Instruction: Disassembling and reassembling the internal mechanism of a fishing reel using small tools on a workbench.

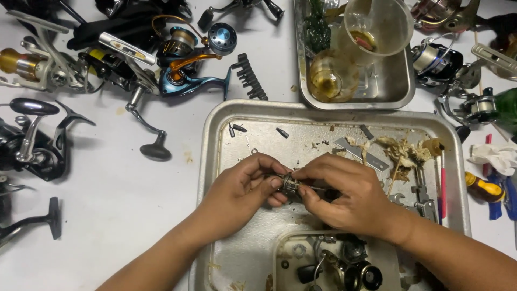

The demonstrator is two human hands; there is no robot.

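White bench (134,215), cluttered w/ fishing reels at frame left & upper right. Big metal tray (215,161) at centre, w/ debris & a few bits; smaller steel pan (398,91) above it holds a clear plastic cup (377,24). Plastic tub (285,253) w/ reel parts at bottom centre. Left hand (242,188) & right hand (344,194) meet mid-frame over the tray, fingers of both pinched shut on a small metal reel part (291,185) btwn them.

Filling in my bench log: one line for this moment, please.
left hand: pinches small metal part | right hand: grips same part | over metal tray
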